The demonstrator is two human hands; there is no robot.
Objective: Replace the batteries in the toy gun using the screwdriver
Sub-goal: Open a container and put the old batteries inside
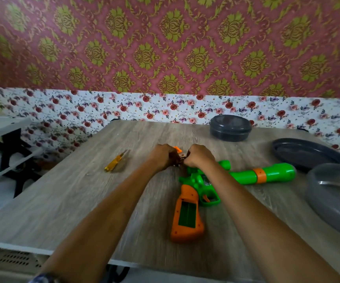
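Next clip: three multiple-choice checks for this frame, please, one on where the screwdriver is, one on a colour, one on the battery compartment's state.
1. Where is the screwdriver? A on the floor; B lying on the table, left of the toy gun; C in a drawer.
2. What colour is the gun's grip? A orange; B blue; C white.
3. The grip's battery compartment is: A covered; B open; C taped shut.
Answers: B, it lies on the wood; A, orange against the green barrel; B, its green cavity shows uncovered.

Open tabletop (63,190) left of screwdriver (115,161); dishes (307,154) block right.
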